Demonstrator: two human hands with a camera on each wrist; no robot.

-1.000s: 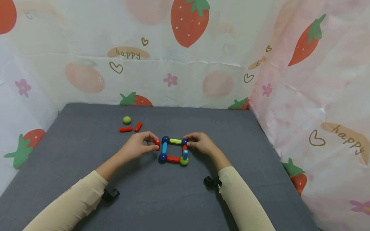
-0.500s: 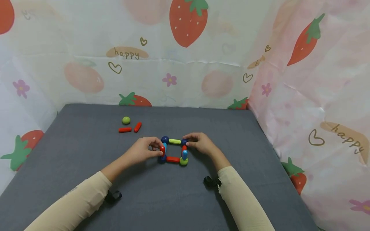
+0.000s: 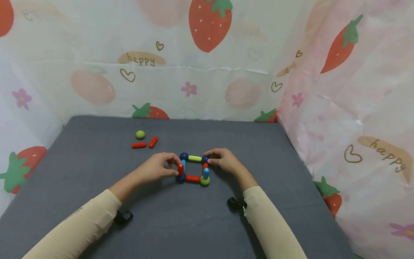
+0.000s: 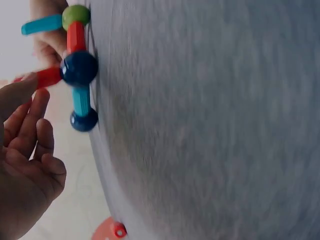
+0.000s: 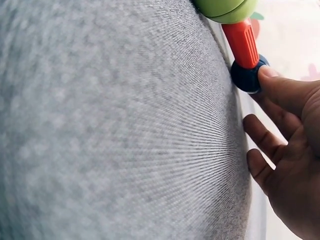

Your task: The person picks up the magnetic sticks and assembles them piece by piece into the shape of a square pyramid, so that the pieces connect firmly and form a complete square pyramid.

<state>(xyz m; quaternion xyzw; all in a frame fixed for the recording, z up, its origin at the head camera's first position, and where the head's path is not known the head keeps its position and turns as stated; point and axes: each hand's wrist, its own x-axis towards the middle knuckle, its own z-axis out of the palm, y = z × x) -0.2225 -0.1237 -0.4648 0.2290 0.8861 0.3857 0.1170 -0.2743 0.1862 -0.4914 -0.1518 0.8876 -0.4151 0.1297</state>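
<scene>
Head view, left to right: a beige sleeve point(image 3: 77, 223) leads to the left hand point(image 3: 158, 167). Beyond the hand, on the grey cloth point(image 3: 168, 223), lie a flat red rod point(image 3: 139, 145), a loose green ball point(image 3: 140, 134) just behind it, and a slanted red rod point(image 3: 153, 142) beside them. The left hand pinches an upright red rod point(image 3: 180, 169) between thumb and forefinger; its lower end touches the near-left navy ball point(image 3: 182, 178). In the left wrist view, the remaining fingers are loosely bent, apart from the rod.

From this ball, a blue rod point(image 3: 183, 164) runs back to the far-left navy ball point(image 3: 184, 156), and a near red rod point(image 3: 193, 178) runs right to the green corner ball point(image 3: 205, 181), on which a standing blue rod point(image 3: 206, 173) is set. A yellow rod point(image 3: 194, 158) forms the far side. A right red rod point(image 3: 205, 166) joins the green corner ball to the far-right navy ball point(image 3: 205, 159), held by thumb and forefinger of the right hand point(image 3: 225, 161).
</scene>
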